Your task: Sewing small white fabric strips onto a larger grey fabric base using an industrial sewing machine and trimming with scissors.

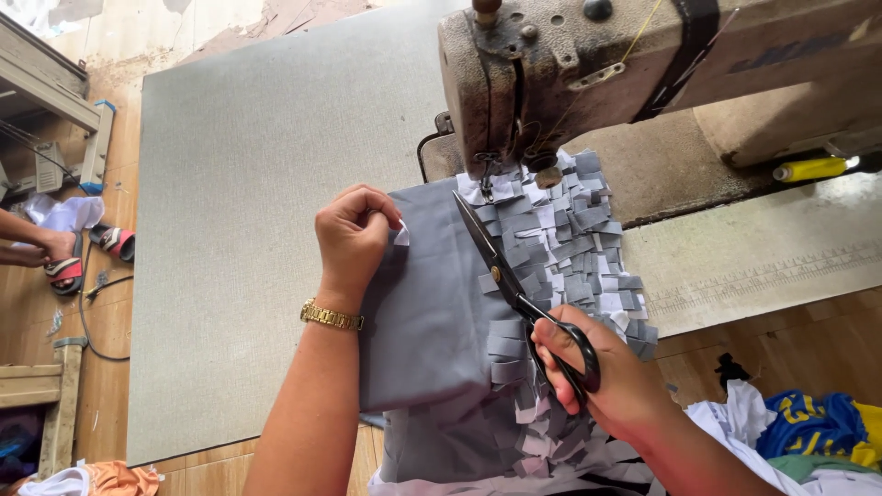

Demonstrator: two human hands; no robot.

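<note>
A stack of grey cloth lies on the worktop at its near edge, just in front of the sewing machine, with its far end under the machine's head. Along the stack's right side runs a thick fringe of grey and white strips. The left hand rests on the cloth's far left corner, its grip pressed together — thumb and fingers pinching a small white tab at the cloth's edge. The right hand is at the near right of the stack, its grip closed through the black handles of a pair of scissors. The blades point away toward the machine and lie shut across the cloth — just right of the pinched tab, between the plain grey and the fringe.
</note>
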